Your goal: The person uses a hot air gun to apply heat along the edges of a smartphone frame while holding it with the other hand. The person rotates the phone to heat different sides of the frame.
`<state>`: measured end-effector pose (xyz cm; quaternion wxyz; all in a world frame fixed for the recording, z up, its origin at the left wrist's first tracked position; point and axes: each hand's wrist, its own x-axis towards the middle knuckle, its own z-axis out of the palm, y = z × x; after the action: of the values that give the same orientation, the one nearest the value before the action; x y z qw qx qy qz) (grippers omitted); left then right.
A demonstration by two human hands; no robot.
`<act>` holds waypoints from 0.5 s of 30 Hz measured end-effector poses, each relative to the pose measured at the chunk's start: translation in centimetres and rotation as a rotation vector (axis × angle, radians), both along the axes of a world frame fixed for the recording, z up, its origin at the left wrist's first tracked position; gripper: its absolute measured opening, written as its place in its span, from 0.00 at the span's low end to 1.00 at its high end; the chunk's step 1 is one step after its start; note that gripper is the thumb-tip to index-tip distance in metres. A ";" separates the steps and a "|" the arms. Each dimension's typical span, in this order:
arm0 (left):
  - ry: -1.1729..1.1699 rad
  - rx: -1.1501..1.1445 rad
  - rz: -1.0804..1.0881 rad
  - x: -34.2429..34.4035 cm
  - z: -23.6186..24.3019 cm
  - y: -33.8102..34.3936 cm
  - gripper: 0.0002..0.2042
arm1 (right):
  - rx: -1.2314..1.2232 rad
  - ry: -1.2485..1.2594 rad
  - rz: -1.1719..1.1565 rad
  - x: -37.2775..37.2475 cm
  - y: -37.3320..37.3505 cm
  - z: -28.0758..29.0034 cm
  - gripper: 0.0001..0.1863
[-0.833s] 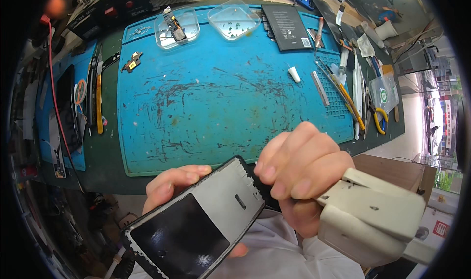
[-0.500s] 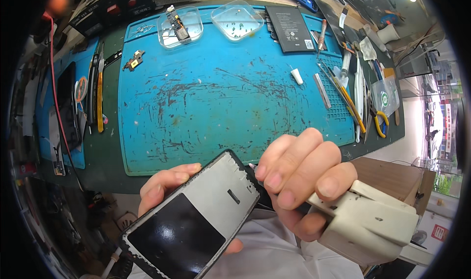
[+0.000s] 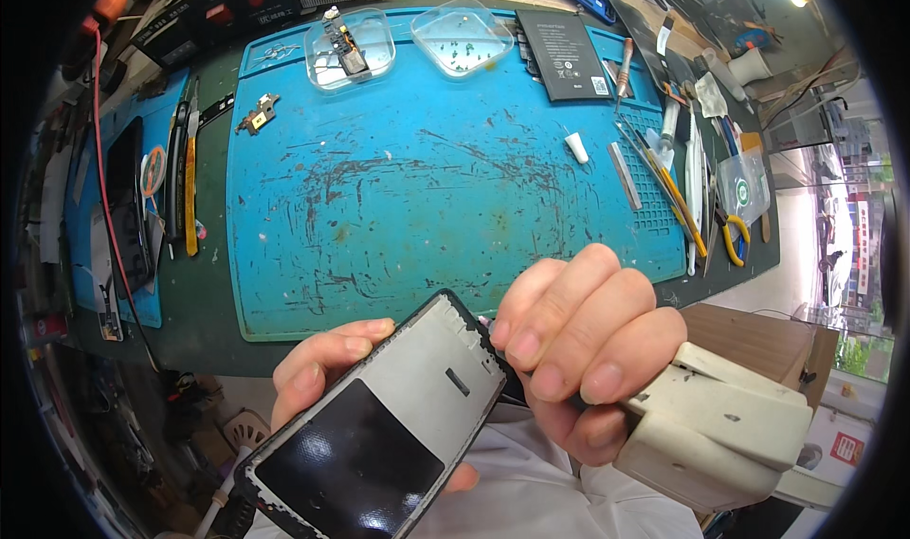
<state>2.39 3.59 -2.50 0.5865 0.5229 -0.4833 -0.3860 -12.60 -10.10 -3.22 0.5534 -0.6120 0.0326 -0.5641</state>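
Observation:
My left hand (image 3: 327, 354) is closed around the edges of a phone frame (image 3: 422, 349), which lies tilted above my lap. Its inner face is bare silver metal at the upper end, with a small dark slot, and a glossy black sheet (image 3: 346, 458) covers the lower part. Close to the frame's upper right edge, my right hand (image 3: 588, 349) is curled shut around the narrow end of a beige, boxy plastic tool (image 3: 720, 425). The tool's exact kind is unclear, and my fingers hide its front.
A scratched blue work mat (image 3: 408, 198) covers the bench. Clear boxes (image 3: 464, 41) with small parts and a black phone battery (image 3: 566, 55) sit at the back. Yellow-handled pliers (image 3: 735, 240) and tweezers lie right; a small circuit part (image 3: 258, 114) and a yellow knife (image 3: 193, 183) lie left.
The phone frame has shifted slightly to the right in my left hand's grip. My right fingers have curled a little tighter, and the beige tool has moved a touch right.

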 end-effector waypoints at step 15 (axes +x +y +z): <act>-0.016 -0.020 0.034 -0.3 -0.2 0.1 0.59 | 0.042 0.052 0.023 -0.2 0.1 0.4 0.11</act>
<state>2.09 3.71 -2.67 0.5943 0.5281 -0.4830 -0.3668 -12.76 -10.04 -2.80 0.5715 -0.6151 0.0521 -0.5407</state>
